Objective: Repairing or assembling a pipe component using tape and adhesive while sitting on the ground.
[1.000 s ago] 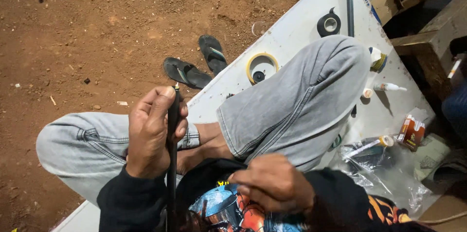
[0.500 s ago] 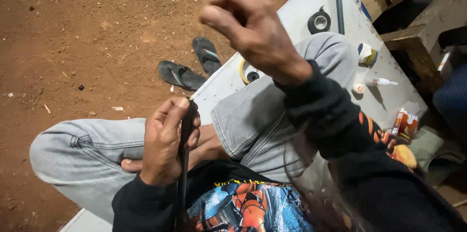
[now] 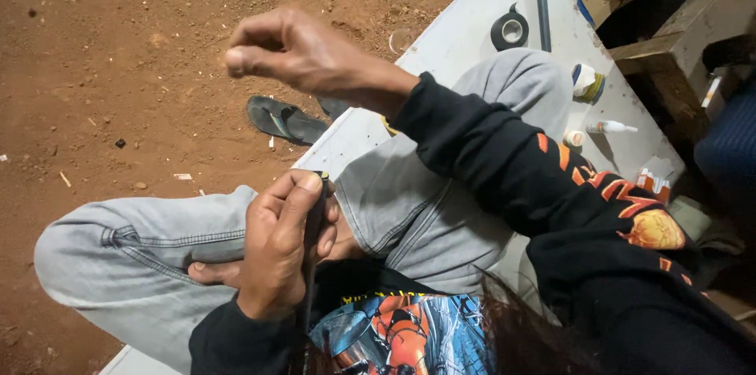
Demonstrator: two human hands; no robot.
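Head view, left hand (image 3: 276,253) gripping upright black rod (image 3: 313,237)

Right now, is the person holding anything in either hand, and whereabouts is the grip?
The left hand grips a thin dark rod near its upper end, thumb on top. The right hand is raised with fingertips pinched; whether anything is between them cannot be told.

The slim dark rod (image 3: 313,241) runs out of sight below the left hand (image 3: 277,253). What the pinched right hand (image 3: 303,56) grips is too small to tell. The far sandal (image 3: 335,107) hides behind the wrist.
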